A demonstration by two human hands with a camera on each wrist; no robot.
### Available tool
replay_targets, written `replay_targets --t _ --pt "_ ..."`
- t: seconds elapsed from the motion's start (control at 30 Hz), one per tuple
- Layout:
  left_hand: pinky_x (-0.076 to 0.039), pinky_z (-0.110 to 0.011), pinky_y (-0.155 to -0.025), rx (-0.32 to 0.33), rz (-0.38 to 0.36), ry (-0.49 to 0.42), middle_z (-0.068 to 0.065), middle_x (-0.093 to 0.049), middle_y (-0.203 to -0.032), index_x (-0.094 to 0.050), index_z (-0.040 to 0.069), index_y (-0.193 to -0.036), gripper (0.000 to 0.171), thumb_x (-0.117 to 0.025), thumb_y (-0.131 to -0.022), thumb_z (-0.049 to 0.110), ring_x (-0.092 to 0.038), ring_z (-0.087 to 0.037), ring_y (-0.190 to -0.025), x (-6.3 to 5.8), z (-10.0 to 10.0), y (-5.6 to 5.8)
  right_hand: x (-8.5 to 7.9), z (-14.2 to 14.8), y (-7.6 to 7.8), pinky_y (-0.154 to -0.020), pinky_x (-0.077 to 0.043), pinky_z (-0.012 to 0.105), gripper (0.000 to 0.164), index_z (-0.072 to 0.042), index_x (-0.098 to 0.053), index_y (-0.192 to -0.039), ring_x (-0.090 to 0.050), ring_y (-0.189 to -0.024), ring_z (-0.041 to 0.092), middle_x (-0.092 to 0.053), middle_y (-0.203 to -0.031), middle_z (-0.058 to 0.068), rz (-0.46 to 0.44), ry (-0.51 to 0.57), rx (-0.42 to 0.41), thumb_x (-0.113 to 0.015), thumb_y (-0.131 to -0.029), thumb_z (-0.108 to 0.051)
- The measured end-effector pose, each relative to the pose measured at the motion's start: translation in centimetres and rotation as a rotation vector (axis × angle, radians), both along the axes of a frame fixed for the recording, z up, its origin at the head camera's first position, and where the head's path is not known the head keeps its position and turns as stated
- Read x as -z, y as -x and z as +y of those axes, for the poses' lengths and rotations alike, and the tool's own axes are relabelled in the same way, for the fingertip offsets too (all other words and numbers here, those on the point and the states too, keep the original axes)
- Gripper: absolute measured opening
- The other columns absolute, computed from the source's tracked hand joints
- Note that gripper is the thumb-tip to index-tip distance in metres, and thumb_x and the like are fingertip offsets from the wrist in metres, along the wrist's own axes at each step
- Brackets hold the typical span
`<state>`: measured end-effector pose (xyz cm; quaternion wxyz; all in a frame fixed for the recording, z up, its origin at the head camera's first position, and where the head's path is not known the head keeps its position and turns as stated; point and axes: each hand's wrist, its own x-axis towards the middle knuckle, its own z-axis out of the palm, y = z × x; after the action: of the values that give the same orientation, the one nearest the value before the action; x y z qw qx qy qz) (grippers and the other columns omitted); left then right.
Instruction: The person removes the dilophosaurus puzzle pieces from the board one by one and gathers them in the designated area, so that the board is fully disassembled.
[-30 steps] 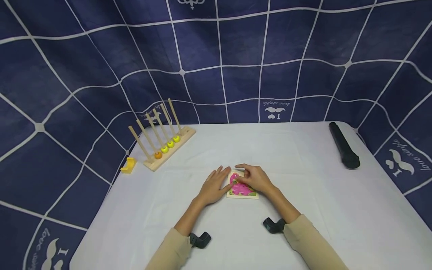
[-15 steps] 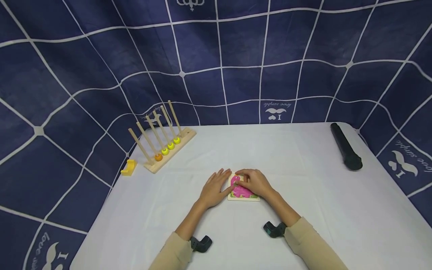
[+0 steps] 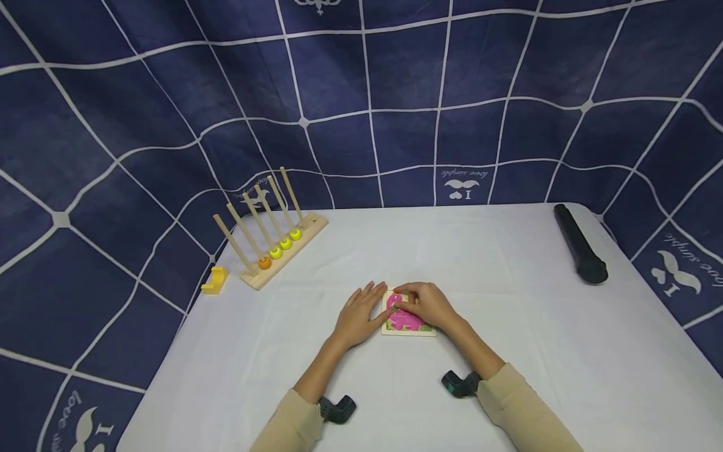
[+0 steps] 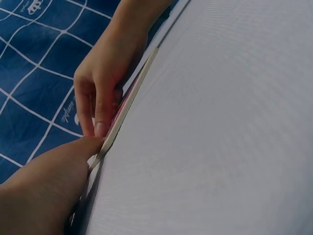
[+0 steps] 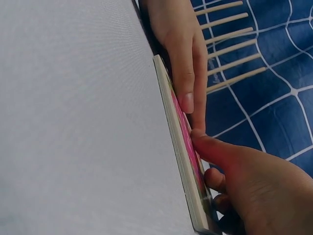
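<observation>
Judging by looks, we expect the puzzle board (image 3: 407, 321) light, stiff, best held by its edges; left hand (image 3: 354, 321) is spread, whether right hand (image 3: 429, 304) pinches we cannot tell.

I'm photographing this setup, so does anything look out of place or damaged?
Only the curtain looks odd: its crown and back lettering hang upside down. No spill or damage shows, though the right hand partly covers the puzzle.

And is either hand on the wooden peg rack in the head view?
No, the left hand and right hand are both at the pink puzzle, apart from the rack.
</observation>
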<state>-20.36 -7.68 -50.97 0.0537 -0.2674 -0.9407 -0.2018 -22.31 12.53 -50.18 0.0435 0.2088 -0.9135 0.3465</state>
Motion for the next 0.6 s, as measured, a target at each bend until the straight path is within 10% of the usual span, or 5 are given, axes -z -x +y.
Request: replay_targets --t 0.6 --pt "-0.016 -0.038 -0.111 0.007 0.005 -0.004 0.005 -0.033 -0.143 -0.036 0.014 -0.138 0.060 -0.044 -0.089 0.049 -0.023 -0.018 -0.134 0.09 -0.22 0.02 0.13 -0.25 0.01 -0.063 -0.037 0.027 0.033 -0.014 -0.064 -0.101 -0.038 -0.046 0.003 -0.045 -0.055 -0.011 0.013 0.062 -0.003 -0.072 -0.074 -0.030"
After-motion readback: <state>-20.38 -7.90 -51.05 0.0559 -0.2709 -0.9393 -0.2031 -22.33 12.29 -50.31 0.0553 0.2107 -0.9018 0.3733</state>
